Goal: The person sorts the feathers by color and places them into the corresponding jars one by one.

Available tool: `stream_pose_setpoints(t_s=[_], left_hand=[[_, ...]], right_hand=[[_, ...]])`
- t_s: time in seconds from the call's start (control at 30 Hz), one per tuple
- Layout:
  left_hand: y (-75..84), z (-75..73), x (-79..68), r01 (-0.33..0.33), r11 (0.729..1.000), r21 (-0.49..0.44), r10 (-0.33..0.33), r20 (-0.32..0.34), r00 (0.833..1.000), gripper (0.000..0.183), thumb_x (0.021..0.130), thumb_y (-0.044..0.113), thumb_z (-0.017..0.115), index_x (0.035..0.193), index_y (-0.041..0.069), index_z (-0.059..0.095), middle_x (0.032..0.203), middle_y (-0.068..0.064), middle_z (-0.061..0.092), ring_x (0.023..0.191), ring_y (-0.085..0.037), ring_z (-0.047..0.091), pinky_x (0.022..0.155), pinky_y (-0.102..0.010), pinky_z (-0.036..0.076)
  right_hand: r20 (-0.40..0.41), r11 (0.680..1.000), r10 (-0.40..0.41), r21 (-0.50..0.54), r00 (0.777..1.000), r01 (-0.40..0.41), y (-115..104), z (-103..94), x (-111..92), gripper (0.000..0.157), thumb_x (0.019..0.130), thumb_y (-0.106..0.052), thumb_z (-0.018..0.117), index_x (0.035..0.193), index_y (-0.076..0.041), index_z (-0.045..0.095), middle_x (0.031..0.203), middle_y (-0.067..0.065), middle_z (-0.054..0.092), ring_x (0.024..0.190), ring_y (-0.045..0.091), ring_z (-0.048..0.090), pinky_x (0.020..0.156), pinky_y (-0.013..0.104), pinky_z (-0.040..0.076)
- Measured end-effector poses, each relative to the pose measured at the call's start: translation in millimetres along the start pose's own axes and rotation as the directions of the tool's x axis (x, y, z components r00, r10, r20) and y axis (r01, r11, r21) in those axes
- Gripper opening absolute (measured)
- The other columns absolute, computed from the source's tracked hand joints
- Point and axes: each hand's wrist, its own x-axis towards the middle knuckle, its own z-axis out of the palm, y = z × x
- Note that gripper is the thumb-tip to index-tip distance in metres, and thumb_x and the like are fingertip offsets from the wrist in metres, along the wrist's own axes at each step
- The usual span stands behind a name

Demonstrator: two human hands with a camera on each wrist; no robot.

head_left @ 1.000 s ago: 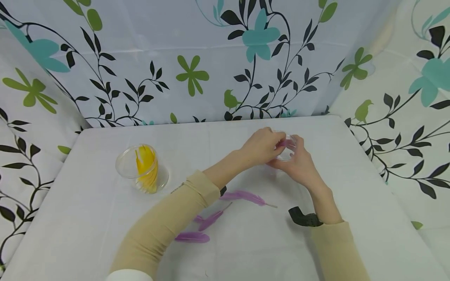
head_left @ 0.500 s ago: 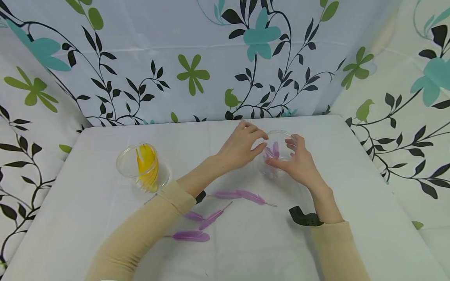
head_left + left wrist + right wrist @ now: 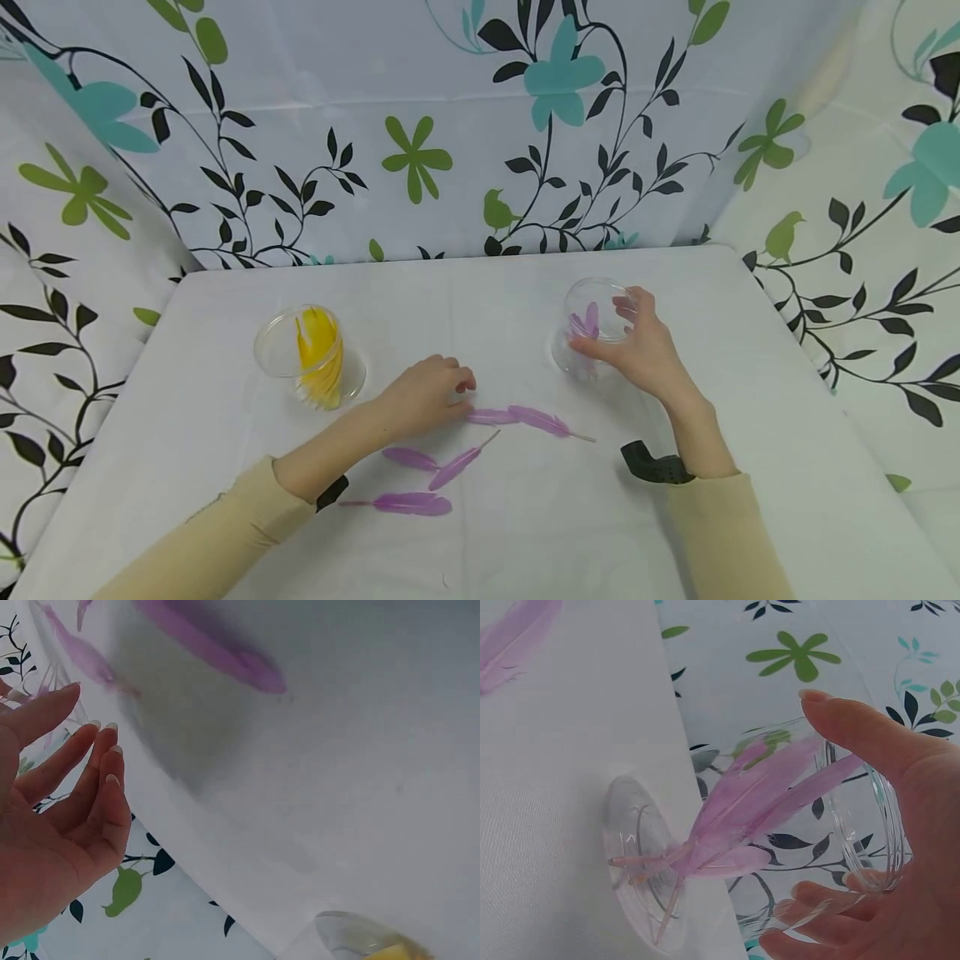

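My right hand grips a clear, round glass jar near its rim, thumb and fingers around it. Several purple feathers stand inside, quills down near the base. My left hand holds nothing; its fingers are loosely bent, and its thumb is close beside a purple feather on the table. Whether they touch is unclear in the head view, but the left wrist view shows the hand apart from the feathers. Another purple feather lies end to end with that one.
More purple feathers lie nearer the front of the white-covered table. At the left stands a second clear jar holding yellow feathers. A leaf-patterned curtain rises behind and at the sides.
My left hand has let go of a feather inside the jar, drawn back from the rim, and moved left and toward me to the feathers lying on the table. The right hand stays on the jar.
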Motion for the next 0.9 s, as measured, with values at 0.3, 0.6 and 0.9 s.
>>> stream_pose_setpoints(t_s=[0.3, 0.6, 0.9], left_hand=[[-7.4, 26.3, -6.3, -0.04, 0.999, -0.037, 0.038, -0.03, 0.999, 0.016, 0.09, 0.022, 0.075, 0.098, 0.01, 0.068, 0.089, 0.0, 0.061, 0.084, -0.016, 0.055, 0.072, -0.031, 0.049], [-7.2, 22.2, -5.0, -0.051, 0.999, 0.006, 0.051, -0.031, 0.998, 0.006, 0.093, 0.016, 0.07, 0.091, 0.012, 0.067, 0.086, 0.001, 0.063, 0.08, -0.016, 0.052, 0.071, -0.03, 0.046], [12.6, -25.3, 10.7, -0.053, 0.999, 0.011, 0.055, -0.196, 0.979, 0.005, 0.095, 0.016, 0.068, 0.095, 0.01, 0.067, 0.085, 0.001, 0.065, 0.08, -0.017, 0.051, 0.073, -0.029, 0.047]], right_hand=[[0.0, 1.0, 0.008, 0.01, 1.0, -0.008, 1.4, -0.7, -1.0, 0.123, 0.075, -0.061, 0.079, 0.157, -0.008, 0.004, 0.158, 0.019, 0.033, 0.144, 0.041, 0.033, 0.11, 0.064, 0.036], [0.002, 1.0, -0.003, 0.022, 1.0, 0.003, 0.0, 1.0, -0.1, 0.123, 0.075, -0.06, 0.08, 0.157, -0.008, 0.005, 0.158, 0.019, 0.033, 0.145, 0.039, 0.032, 0.111, 0.063, 0.035], [-0.004, 1.0, 0.0, 0.004, 1.0, 0.0, 0.8, 0.3, 0.0, 0.123, 0.075, -0.061, 0.08, 0.156, -0.007, 0.006, 0.158, 0.019, 0.033, 0.145, 0.039, 0.032, 0.111, 0.064, 0.035]])
